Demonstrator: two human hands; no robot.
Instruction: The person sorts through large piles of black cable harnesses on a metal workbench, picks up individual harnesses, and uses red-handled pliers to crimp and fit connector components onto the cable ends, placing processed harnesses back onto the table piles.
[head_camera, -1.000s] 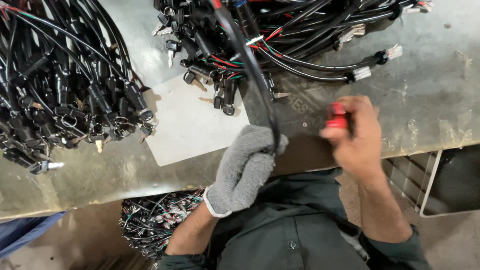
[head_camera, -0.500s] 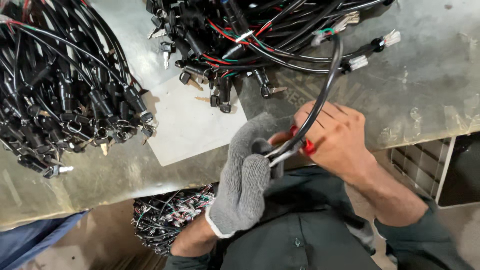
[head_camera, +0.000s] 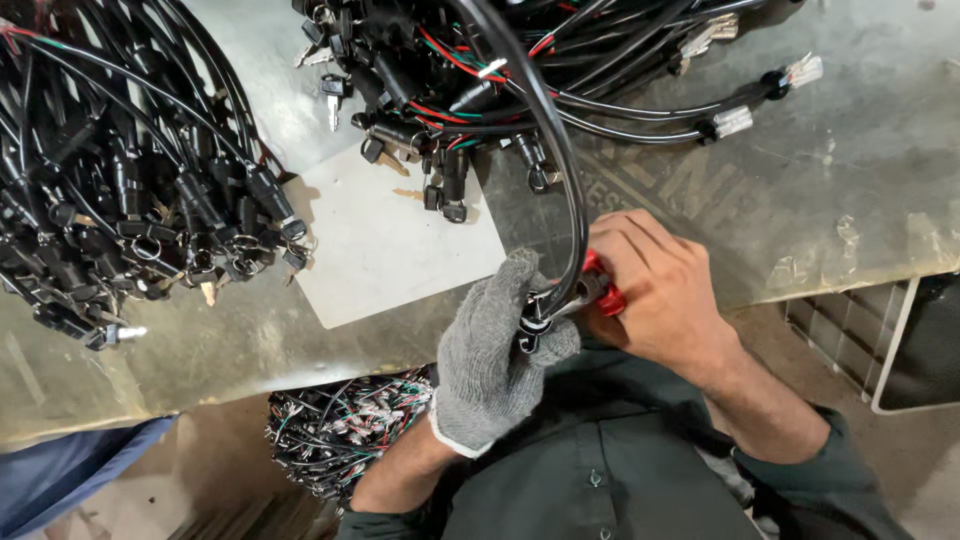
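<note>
The gloved left hand (head_camera: 497, 350) clamps the springy, light black cable (head_camera: 565, 190) near its end; the bare right hand (head_camera: 660, 290) grips what looks like a red-handled tool (head_camera: 603, 290).

This is a workshop or small assembly floor where wiring is put together. A worn, stained grey metal counter (head_camera: 860, 190) carries two big heaps of black sheathed cable harnesses (head_camera: 110, 190) with plugs, connectors and small keys at their ends. A plain white sheet (head_camera: 385, 240) lies between the heaps. Below the counter's edge sits another bundle of thin red, green and white wires (head_camera: 340, 435). One of the hands wears a grey knitted work glove (head_camera: 495, 355).
</note>
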